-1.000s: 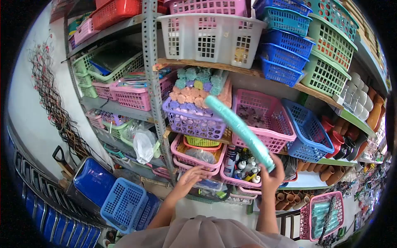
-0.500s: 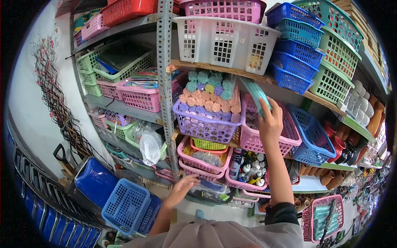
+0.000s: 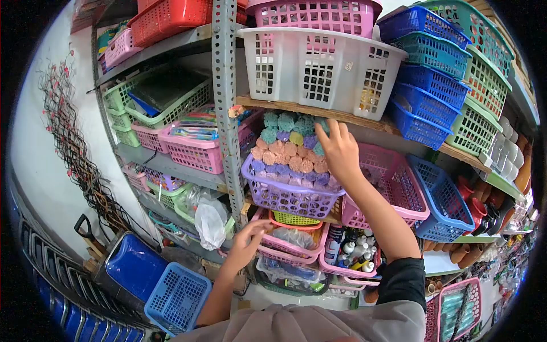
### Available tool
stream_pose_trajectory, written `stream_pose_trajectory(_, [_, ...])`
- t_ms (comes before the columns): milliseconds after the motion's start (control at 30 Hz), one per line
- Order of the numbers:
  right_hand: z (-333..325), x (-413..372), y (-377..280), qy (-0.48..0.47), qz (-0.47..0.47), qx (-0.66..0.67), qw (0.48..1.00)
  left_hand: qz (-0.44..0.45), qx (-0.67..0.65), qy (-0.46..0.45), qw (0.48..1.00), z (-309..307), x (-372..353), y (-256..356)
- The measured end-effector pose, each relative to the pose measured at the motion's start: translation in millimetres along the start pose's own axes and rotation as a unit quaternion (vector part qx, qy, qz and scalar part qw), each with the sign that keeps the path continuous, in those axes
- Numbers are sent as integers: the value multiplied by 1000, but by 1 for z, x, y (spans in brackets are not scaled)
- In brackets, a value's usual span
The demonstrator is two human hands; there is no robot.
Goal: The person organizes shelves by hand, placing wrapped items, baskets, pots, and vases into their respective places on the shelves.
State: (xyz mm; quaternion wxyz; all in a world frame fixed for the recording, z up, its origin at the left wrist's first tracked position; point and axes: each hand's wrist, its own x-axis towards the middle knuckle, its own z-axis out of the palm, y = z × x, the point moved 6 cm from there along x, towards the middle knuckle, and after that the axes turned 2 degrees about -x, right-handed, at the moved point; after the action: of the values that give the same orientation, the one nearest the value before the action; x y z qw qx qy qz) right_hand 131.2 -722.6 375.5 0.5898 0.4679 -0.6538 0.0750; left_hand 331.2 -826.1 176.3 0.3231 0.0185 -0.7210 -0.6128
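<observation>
My right hand (image 3: 340, 149) reaches to the upper right corner of a stack of flower-like rosette packs (image 3: 285, 151), in teal, peach and lilac. Its fingers close around the end of a teal rosette pack (image 3: 322, 124), mostly hidden behind them. The stack fills a lilac basket (image 3: 293, 196) on the middle shelf. Lower down, my left hand (image 3: 249, 240) hangs with its fingers apart at the left rim of a pink basket (image 3: 310, 254), holding nothing.
A white basket (image 3: 322, 68) stands on the wooden shelf above my right hand. Beside the lilac basket are a pink basket (image 3: 407, 182) and a blue basket (image 3: 441, 199). A metal upright (image 3: 224, 85) rises left of the stack. Bottles (image 3: 356, 251) sit below.
My right hand has moved left with the teal pack, from above the pink basket to the top of the stack. My left hand has risen slightly towards the lower pink basket.
</observation>
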Motion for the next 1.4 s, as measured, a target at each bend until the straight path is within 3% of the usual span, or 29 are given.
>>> stream_pose_trajectory(33, [1, 2, -2, 1, 3, -3, 1000, 2, 1, -4, 1000, 4, 15, 9])
stream_pose_trajectory(100, [4, 3, -9, -1, -16, -15, 1000, 133, 180, 3, 975, 12, 43, 38])
stream_pose_trajectory(167, [12, -2, -6, 2, -9, 10, 1000, 242, 272, 17, 931, 17, 70, 44])
stream_pose_trajectory(267, [13, -7, 2, 76, -7, 168, 983, 268, 334, 46, 902, 15, 97, 29])
stream_pose_trajectory(333, [12, -7, 5, 97, -29, 147, 984, 266, 404, 156, 861, 7, 103, 24])
stream_pose_trajectory(367, [12, -9, 5, 117, -52, 129, 983, 267, 402, 153, 863, 8, 105, 19])
stream_pose_trajectory(433, [15, -8, 7, 123, -48, 81, 988, 273, 440, 228, 824, 3, 104, 13])
stream_pose_trajectory(567, [24, -2, 7, 72, -27, 34, 996, 304, 443, 215, 816, 3, 103, 5])
stream_pose_trajectory(633, [29, 0, 4, 57, -25, 23, 998, 288, 420, 204, 836, -1, 106, 2])
stream_pose_trajectory(700, [37, 0, 11, 22, 49, 77, 996, 271, 414, 191, 848, -2, 106, 4])
stream_pose_trajectory(1000, [52, 0, 12, -74, 171, 115, 976, 266, 400, 169, 861, -4, 106, 4])
stream_pose_trajectory(1400, [60, -6, 11, -101, 201, 138, 965, 275, 372, 123, 878, -13, 106, 8])
